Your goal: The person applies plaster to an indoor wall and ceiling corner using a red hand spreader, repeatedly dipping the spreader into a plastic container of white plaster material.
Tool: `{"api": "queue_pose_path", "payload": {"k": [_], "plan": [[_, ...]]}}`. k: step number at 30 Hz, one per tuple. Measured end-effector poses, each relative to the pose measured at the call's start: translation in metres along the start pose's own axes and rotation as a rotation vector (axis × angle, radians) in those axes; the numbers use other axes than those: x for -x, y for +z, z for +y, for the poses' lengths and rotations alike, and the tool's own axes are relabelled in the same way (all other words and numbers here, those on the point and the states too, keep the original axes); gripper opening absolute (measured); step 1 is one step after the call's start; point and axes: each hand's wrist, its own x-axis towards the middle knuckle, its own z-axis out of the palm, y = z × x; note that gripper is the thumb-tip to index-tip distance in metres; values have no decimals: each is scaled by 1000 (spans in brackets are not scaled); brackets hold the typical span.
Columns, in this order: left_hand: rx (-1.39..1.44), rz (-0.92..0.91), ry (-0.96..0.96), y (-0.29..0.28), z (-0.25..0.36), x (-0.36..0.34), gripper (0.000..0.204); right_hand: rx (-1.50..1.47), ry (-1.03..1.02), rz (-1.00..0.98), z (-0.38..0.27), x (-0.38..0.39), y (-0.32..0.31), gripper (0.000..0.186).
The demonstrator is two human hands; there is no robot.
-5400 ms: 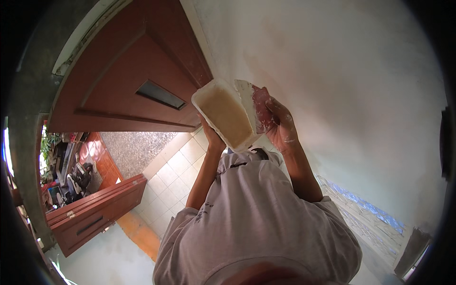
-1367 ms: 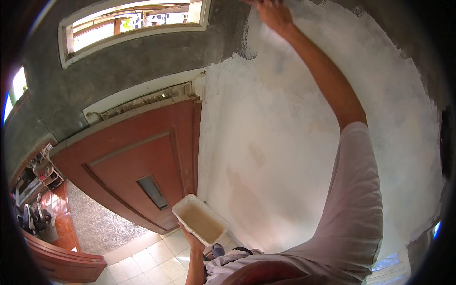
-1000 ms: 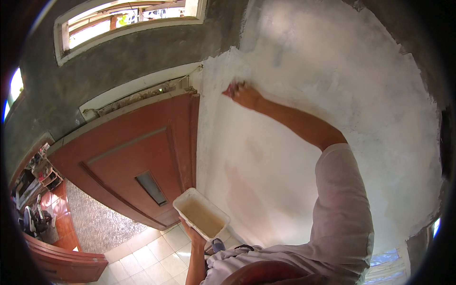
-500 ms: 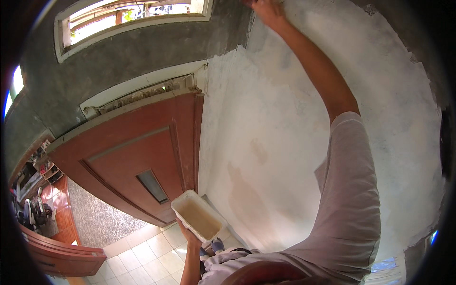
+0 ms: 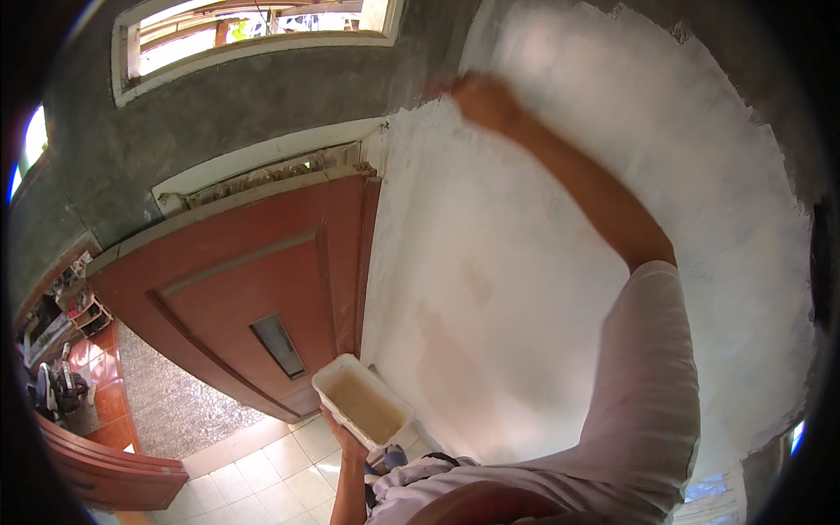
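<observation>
My left hand holds a white rectangular tub from below and the side, at waist height. A layer of pale beige liquid covers its bottom. My right hand is raised on a stretched arm, closed and smeared by motion, near the inner corner where the white-coated wall meets the dark grey wall. Something small, brownish and blurred sticks out to the left of its fingers; its kind cannot be made out.
A reddish-brown panelled door stands ajar to the left, below a grey wall with a window opening. Beneath me lies a floor of pale tiles. Beyond the doorway are a rough grey floor strip and dark clutter.
My right hand has come down along the wall corner from the top edge of the view, its elbow lower too. The tub in my left hand has hardly moved.
</observation>
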Motion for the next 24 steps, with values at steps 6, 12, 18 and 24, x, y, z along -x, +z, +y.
{"api": "queue_pose_path", "payload": {"k": [6,12,18,24], "plan": [[-33,-11,11,17,-14,-11,71,63,304,321,175,-84,-38,31],[-31,-7,6,8,-19,-12,70,648,-144,-122,58,-25,90,51],[-32,4,4,17,-9,-6,70,276,-366,-203,-85,94,130,45],[-1,-8,36,12,6,5,71,-423,-263,-69,19,24,29,77]]}}
